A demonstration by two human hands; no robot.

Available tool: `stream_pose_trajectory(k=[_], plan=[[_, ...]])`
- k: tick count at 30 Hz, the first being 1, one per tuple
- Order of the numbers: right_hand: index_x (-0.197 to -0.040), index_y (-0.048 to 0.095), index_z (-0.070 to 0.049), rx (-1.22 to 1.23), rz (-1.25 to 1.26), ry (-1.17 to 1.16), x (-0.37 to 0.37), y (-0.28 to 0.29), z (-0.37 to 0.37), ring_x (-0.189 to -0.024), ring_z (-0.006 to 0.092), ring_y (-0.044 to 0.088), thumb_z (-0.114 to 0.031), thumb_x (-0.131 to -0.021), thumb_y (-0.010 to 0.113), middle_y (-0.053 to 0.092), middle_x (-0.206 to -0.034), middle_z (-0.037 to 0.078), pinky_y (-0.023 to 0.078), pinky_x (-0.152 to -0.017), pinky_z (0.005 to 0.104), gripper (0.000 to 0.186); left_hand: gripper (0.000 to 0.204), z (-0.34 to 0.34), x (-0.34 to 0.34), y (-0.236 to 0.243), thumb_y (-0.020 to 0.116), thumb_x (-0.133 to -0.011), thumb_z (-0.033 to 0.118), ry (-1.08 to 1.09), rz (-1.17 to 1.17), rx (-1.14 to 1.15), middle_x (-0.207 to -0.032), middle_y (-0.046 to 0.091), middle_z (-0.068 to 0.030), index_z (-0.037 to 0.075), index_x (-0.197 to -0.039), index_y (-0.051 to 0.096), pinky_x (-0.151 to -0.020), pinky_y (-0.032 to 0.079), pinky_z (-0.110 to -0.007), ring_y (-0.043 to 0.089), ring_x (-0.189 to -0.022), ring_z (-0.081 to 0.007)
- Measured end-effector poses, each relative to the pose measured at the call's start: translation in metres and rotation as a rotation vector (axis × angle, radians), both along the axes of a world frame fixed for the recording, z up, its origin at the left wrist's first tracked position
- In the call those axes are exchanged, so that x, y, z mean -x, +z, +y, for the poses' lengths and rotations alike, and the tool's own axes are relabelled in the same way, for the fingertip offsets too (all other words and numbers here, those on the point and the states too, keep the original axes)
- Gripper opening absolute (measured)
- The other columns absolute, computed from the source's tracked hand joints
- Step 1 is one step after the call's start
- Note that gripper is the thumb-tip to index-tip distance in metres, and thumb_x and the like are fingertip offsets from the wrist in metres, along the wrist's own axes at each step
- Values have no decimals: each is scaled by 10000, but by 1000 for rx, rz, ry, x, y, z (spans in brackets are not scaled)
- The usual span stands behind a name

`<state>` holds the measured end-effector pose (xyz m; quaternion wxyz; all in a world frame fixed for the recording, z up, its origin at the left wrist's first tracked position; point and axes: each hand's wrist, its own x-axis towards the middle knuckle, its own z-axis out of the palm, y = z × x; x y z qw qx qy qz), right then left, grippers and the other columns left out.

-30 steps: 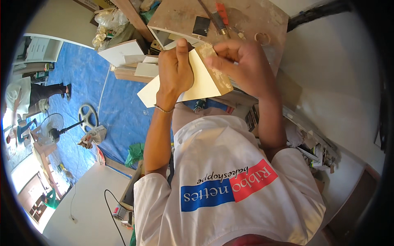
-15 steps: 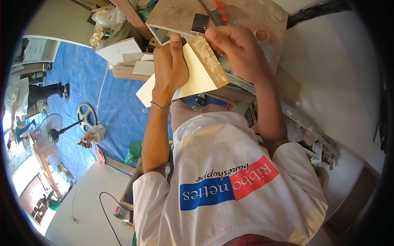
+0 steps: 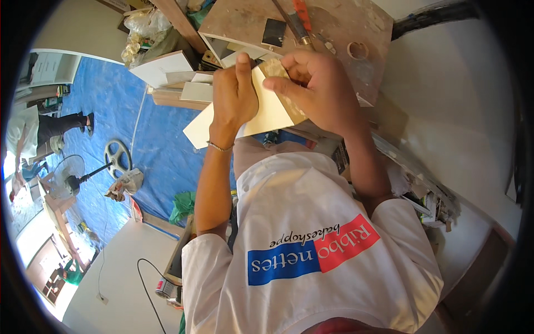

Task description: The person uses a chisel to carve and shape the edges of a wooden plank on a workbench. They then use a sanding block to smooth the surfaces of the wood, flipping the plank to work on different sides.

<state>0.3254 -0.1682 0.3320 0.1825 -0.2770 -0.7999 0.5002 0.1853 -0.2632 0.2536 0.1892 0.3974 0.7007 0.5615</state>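
A cream board (image 3: 281, 111) with a brown, mottled edge strip (image 3: 272, 68) is held up at chest height, below the worn workbench. My left hand (image 3: 233, 94) grips it on the left side, fingers wrapped, thumb pointing up. My right hand (image 3: 314, 89) is closed over the strip at the board's right, its thumb lying on the cream face and its fingertips partly hidden. On the bench top (image 3: 345, 28) above lie a long tool with a metal-ended handle (image 3: 303, 38), a black square (image 3: 273, 32), an orange piece (image 3: 301, 14) and a pale ring (image 3: 357, 50).
Stacked board offcuts (image 3: 158, 69) and plastic bags (image 3: 139, 36) sit left of the bench. A blue tarp (image 3: 161, 167) covers the floor, with a standing fan (image 3: 72, 183). A co-worker (image 3: 47, 125) stands far left, another person (image 3: 69, 273) farther below. A pale wall (image 3: 445, 111) is right.
Over the last half second both hands and the board came slightly lower in view. My right thumb swung from above the strip down and left onto the cream face.
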Motion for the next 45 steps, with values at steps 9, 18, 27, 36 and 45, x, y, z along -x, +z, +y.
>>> stream_pose_trajectory(k=[9, 18, 27, 36, 45], plan=[[-895, 677, 24, 292, -12, -186, 39, -96, 43, -614, 231, 647, -265, -1013, 625, 668, -670, 139, 501, -603, 344, 317, 641, -5, 29, -48, 339, -1136, 336, -44, 24, 153, -617, 548, -286, -66, -704, 590, -573, 403, -503, 543, -608, -503], [-1579, 373, -57, -763, -588, -169, 107, -302, 131, -1505, 434, 330, -532, -885, 751, 360, -1597, 298, 303, -1218, 543, 922, 694, 31, 142, -163, 340, -1128, 420, 53, -78, 371, -659, 563, -297, -106, -754, 594, -615, 394, -521, 516, -622, -446], [-1482, 516, -63, -810, -820, -62, 100, -298, 110, -1486, 368, 398, -137, -916, 703, 538, -1521, 167, 192, -1259, 564, 600, 588, 87, 233, -290, 391, -1037, 362, 236, -47, 580, -961, 670, -371, -101, -858, 707, -866, 501, -590, 640, -955, -564], [-1455, 576, -87, -625, -153, 80, 200, -273, 89, -1404, 321, 512, 34, -842, 632, 548, -1530, 93, 363, -1203, 502, 627, 535, 99, 233, -297, 423, -1002, 282, 286, 62, 605, -850, 672, -356, -81, -723, 699, -798, 533, -581, 668, -841, -543], [-1376, 649, -87, -414, -392, 382, 200, -257, 85, -1421, 333, 487, 10, -842, 618, 590, -1485, 77, 380, -1197, 500, 544, 482, 97, 236, -291, 424, -1022, 278, 268, -38, 655, -837, 676, -326, -38, -764, 681, -756, 520, -584, 648, -829, -550]])
